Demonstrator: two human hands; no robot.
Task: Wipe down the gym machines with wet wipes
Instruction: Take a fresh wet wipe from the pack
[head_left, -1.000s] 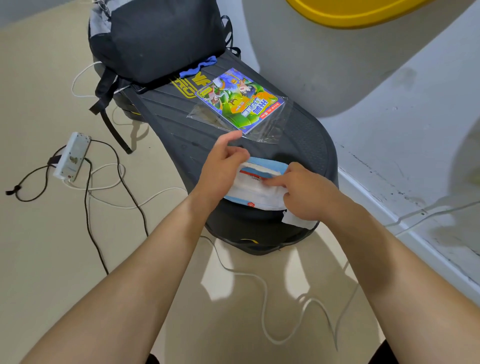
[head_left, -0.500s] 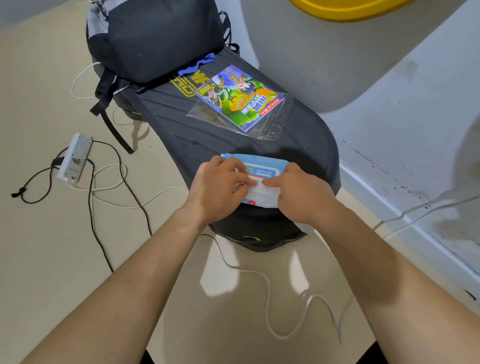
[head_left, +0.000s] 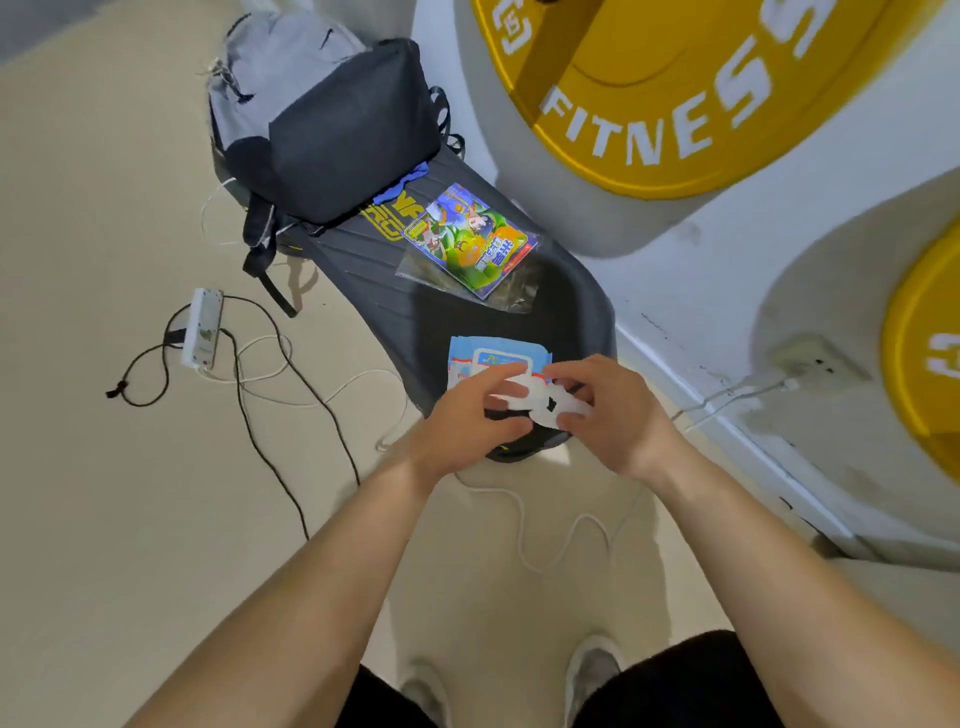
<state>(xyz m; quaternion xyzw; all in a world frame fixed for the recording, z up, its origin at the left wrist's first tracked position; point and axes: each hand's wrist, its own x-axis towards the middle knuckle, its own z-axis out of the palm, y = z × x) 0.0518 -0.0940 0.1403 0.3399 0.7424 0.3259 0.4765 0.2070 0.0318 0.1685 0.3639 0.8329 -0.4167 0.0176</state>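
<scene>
A blue and white pack of wet wipes (head_left: 493, 356) lies on the near end of a black padded bench (head_left: 566, 306). Just in front of it both my hands hold one white wet wipe (head_left: 540, 402) above the bench's end. My left hand (head_left: 472, 423) pinches the wipe's left side with curled fingers. My right hand (head_left: 608, 410) grips its right side. The wipe is crumpled between them and partly hidden by my fingers.
A colourful booklet in a clear sleeve (head_left: 470, 244) and a dark backpack (head_left: 332, 124) lie further along the bench. A white power strip (head_left: 202, 327) with black and white cables (head_left: 270, 410) sprawls on the floor at left. Yellow weight plates (head_left: 675, 93) lean on the wall at right.
Both hands have lifted off the pack with a wipe held between them. The view has pulled back and tilted down, so my legs and the yellow plates now show.
</scene>
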